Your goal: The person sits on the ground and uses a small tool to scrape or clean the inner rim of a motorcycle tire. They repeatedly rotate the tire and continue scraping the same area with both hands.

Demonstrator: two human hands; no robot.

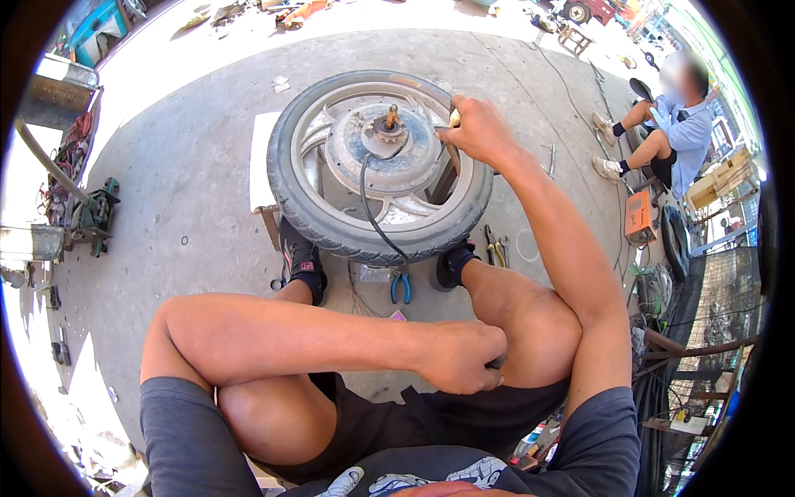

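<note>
A motor hub wheel [380,211] with a worn black tyre lies flat before me, between my feet. From its centre stands a rusty axle [392,118], and a black cable [365,195] runs out over the spokes and tyre. My right hand [483,131] reaches across to the hub's far right edge, its fingers closed around a small pale-tipped thing that I cannot identify. Bent across my body, my left hand [461,356] is closed near my right knee. A small dark thing shows at its fingers, too hidden to name.
Blue-handled pliers [401,288] and yellow-handled pliers [497,248] lie on the concrete by my right foot. A white board [261,166] sits partly under the wheel. At the right another person [683,132] sits near an orange box [639,217]. Metal equipment [95,215] stands left.
</note>
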